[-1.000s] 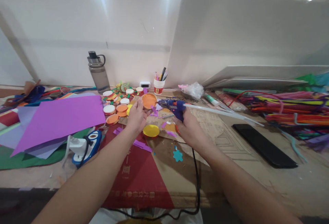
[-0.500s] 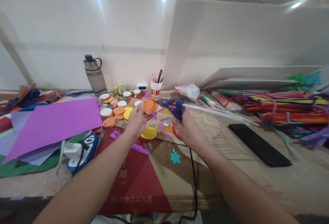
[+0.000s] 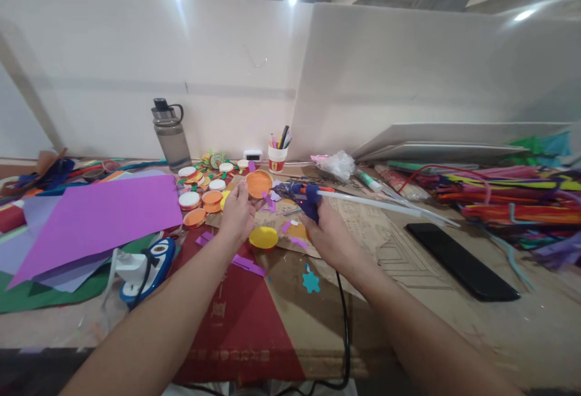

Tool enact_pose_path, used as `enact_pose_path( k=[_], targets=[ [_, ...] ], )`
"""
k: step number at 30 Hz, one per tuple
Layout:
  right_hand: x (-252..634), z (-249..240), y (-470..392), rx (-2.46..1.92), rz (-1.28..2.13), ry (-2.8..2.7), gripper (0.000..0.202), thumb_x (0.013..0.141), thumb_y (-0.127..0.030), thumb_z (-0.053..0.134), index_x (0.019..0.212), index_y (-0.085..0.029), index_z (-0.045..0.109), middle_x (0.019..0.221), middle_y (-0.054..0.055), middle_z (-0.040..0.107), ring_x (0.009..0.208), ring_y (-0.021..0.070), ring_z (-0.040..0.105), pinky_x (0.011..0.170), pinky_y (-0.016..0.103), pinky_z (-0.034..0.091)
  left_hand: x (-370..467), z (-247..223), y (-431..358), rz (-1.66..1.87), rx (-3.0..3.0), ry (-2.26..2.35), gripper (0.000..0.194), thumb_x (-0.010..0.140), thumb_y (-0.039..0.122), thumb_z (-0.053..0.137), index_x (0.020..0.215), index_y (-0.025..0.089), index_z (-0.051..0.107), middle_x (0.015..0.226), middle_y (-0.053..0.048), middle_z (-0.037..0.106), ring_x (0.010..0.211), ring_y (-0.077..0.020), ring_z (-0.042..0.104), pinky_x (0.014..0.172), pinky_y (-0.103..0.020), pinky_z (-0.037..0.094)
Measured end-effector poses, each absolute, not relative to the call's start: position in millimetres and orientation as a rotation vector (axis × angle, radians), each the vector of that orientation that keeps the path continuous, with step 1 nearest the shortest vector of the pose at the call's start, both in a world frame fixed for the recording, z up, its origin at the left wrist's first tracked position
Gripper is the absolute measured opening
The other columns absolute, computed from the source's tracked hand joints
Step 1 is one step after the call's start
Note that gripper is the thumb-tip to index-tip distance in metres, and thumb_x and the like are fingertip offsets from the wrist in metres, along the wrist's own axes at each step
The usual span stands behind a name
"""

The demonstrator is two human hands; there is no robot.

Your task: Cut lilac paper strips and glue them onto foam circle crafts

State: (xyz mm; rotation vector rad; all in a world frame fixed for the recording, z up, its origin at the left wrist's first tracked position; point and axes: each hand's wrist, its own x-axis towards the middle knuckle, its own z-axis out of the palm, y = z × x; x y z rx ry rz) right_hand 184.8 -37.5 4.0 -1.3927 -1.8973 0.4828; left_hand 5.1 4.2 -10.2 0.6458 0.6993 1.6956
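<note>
The hands were apart: I had the left hand (image 3: 238, 214) pinching the left edge of the orange disc (image 3: 259, 184) and the right hand (image 3: 333, 231) wrapped round the grip of the gun (image 3: 308, 198). I judged the orange disc light and fairly stiff, its shallow rim likely to dent under a hard squeeze. The left side of that rim seemed the best hold, clear of the nozzle and leaving the face open. The gun looked hard and easy to grip, though the long glue stick (image 3: 372, 200) out of its back and the cord (image 3: 345, 323) below could drag; I would have kept off the tip, possibly hot.

The orange disc was in front of the cup (image 3: 277, 158) and slightly left, between the hands. The gun was in front of the cup and to its right, nozzle aimed leftward at the orange disc; I couldn't tell whether they touched. The yellow disc (image 3: 263, 238) lay farther in front of the cup.
</note>
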Motion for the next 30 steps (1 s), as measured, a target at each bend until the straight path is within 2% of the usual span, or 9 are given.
enact_pose_path(
  k=[8, 12, 20, 25, 30],
  targets=[
    [187.3, 2.6, -34.6, -1.366, 0.449, -1.855, 0.038, 0.086, -0.025, 0.048, 0.124, -0.02, 0.046, 0.114, 0.015, 0.064, 0.113, 0.031, 0.057, 0.094, 0.048, 0.043, 9.4, -13.4, 2.8, 1.673, 0.685, 0.714, 0.015, 0.086, 0.033, 0.058, 0.085, 0.018, 0.056, 0.087, -0.004, 0.068, 0.078, -0.0135, 0.066, 0.085, -0.037, 0.053],
    [188.8, 4.5, -34.7, -1.412, 0.426, -1.839, 0.037, 0.085, -0.026, 0.048, 0.122, -0.019, 0.047, 0.107, 0.016, 0.065, 0.105, 0.0327, 0.06, 0.092, 0.05, 0.044, 13.8, -15.2, -0.4, 1.635, 0.715, 0.72, 0.016, 0.086, 0.033, 0.057, 0.09, 0.017, 0.058, 0.09, -0.005, 0.069, 0.08, -0.0151, 0.067, 0.082, -0.036, 0.054],
    [188.0, 9.8, -36.5, -1.452, 0.43, -1.836, 0.035, 0.086, -0.027, 0.045, 0.119, -0.016, 0.049, 0.105, 0.017, 0.065, 0.103, 0.0332, 0.06, 0.088, 0.049, 0.045, 19.3, -18.0, -5.9, 1.54, 0.804, 0.751, 0.022, 0.085, 0.037, 0.058, 0.095, 0.018, 0.061, 0.096, -0.005, 0.069, 0.077, -0.0134, 0.066, 0.079, -0.033, 0.055],
    [186.1, 4.8, -36.5, -1.449, 0.427, -1.833, 0.036, 0.086, -0.028, 0.047, 0.121, -0.017, 0.048, 0.106, 0.015, 0.065, 0.101, 0.0306, 0.061, 0.088, 0.047, 0.046, 20.3, -20.6, -6.3, 1.488, 0.828, 0.756, 0.029, 0.08, 0.042, 0.063, 0.095, 0.017, 0.062, 0.09, -0.004, 0.069, 0.072, -0.0128, 0.066, 0.077, -0.032, 0.056],
    [183.4, 1.1, -37.4, -1.33, 0.426, -1.864, 0.034, 0.087, -0.027, 0.047, 0.12, -0.02, 0.049, 0.115, 0.014, 0.063, 0.108, 0.0292, 0.058, 0.092, 0.045, 0.045, 19.7, -21.5, -5.3, 1.466, 0.802, 0.752, 0.028, 0.078, 0.041, 0.066, 0.093, 0.017, 0.064, 0.085, -0.004, 0.07, 0.072, -0.013, 0.066, 0.076, -0.031, 0.056]
  ],
)
